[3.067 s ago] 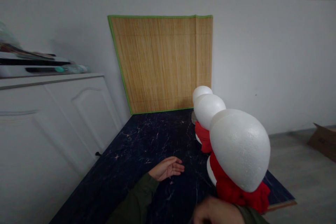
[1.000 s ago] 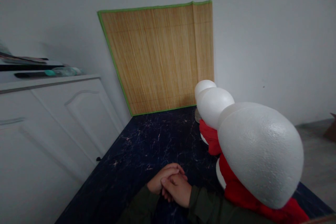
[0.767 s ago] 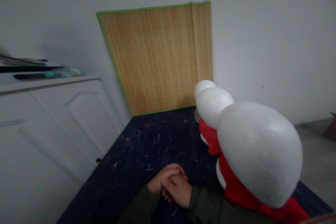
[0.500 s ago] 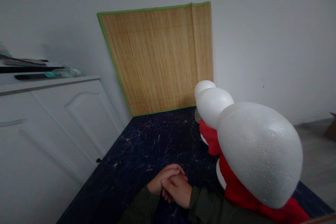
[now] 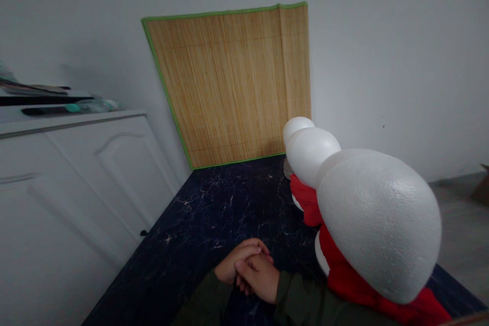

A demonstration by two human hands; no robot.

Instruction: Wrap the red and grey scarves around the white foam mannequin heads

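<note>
My left hand [image 5: 237,262] and my right hand [image 5: 262,277] are clasped together low in the view, over the dark blue marbled table [image 5: 225,204]. The fingers of each are wrapped round the other hand, and no object shows between them. To their right stands a row of white foam heads; the nearest large one [image 5: 378,219] leans over my right sleeve. Behind it are a middle foam head [image 5: 313,153] and a far one [image 5: 298,125]. Red cloth [image 5: 344,270] lies round the base of the nearest head, with more under the middle one.
A bamboo mat [image 5: 233,86] with green edging stands against the wall behind the table. On the left is a white cabinet [image 5: 126,163] with a clear bottle [image 5: 93,107] and papers on top. Part of a cardboard box [image 5: 482,188] shows at far right.
</note>
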